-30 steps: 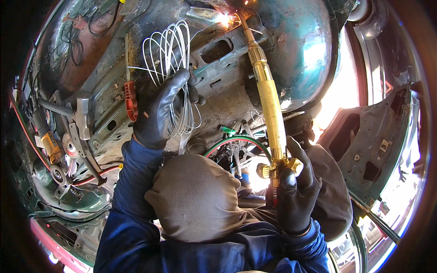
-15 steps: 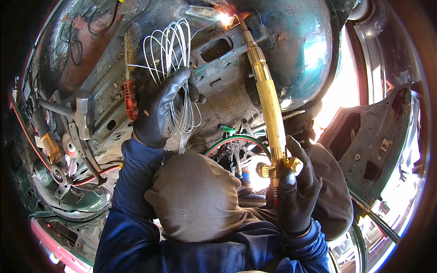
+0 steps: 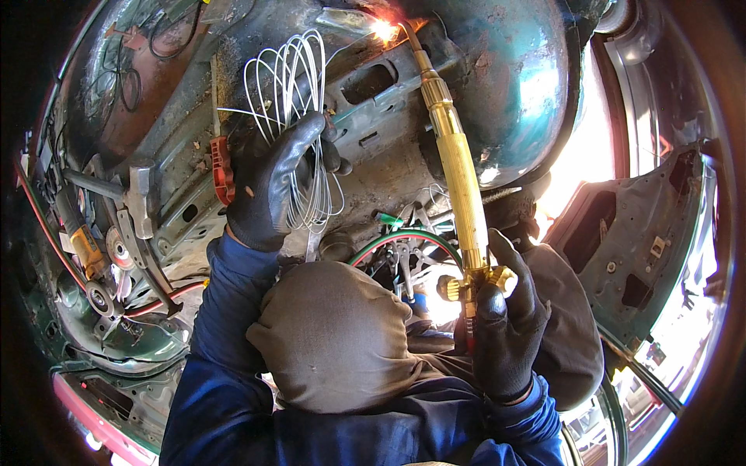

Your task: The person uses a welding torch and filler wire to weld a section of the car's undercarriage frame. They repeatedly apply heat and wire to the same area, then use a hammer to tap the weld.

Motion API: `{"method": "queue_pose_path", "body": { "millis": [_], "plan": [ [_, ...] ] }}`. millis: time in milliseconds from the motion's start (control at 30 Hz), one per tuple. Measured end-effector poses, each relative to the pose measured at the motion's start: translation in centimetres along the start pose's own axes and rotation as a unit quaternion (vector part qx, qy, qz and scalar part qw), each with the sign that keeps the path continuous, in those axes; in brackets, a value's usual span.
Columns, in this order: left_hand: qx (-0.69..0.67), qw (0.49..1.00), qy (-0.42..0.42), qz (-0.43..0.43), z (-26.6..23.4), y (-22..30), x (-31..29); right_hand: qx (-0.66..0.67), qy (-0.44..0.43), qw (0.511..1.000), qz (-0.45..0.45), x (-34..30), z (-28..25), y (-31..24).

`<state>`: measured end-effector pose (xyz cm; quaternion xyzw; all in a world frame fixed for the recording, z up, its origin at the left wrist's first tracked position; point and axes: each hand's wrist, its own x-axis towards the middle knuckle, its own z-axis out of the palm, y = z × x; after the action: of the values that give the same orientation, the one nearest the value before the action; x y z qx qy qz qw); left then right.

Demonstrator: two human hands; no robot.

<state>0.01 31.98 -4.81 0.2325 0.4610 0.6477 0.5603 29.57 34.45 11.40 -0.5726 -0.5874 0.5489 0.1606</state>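
One left hand [image 3: 268, 182] grips one wire coil [image 3: 312, 198]; one right hand [image 3: 509, 338] clasps one brass torch [image 3: 461, 182].

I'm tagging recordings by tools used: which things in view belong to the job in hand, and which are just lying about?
In use:
wire coil, in the left hand
brass torch, in the right hand
glowing metal by its tip

Lying about:
hammer
yellow-and-grey power tool
red-handled tool

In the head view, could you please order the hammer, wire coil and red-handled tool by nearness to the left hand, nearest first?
1. Wire coil, in the left hand
2. Red-handled tool, just left
3. Hammer, farther left
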Motion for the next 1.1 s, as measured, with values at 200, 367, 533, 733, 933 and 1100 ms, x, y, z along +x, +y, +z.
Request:
{"method": "queue_pose_path", "body": {
  "millis": [200,367,533,733,933,1100],
  "plan": [
    [0.01,1.0,-0.004,0.01,0.0,0.1,0.0,0.024,0.001,1.0,-0.005,0.0,0.1,0.3],
    [0.011,0.999,-0.019,0.037,0.2,-0.3,-0.2,0.043,0.005,0.999,-0.004,-0.1,0.2,0.3],
    [0.025,0.999,-0.026,0.037,0.2,-0.2,-0.2,0.051,0.0,0.999,-0.002,0.0,0.2,0.2],
    [0.007,1.0,-0.013,0.016,0.2,0.0,0.0,0.057,-0.004,0.998,0.014,0.0,0.1,0.0],
    [0.01,1.0,-0.006,0.018,0.5,0.2,0.0,0.062,-0.001,0.998,-0.005,0.0,0.2,0.4],
    [-0.054,0.995,0.09,0.001,2.1,1.4,-0.1,0.083,0.009,0.995,0.046,-0.1,-0.2,0.3]
  ]
}}
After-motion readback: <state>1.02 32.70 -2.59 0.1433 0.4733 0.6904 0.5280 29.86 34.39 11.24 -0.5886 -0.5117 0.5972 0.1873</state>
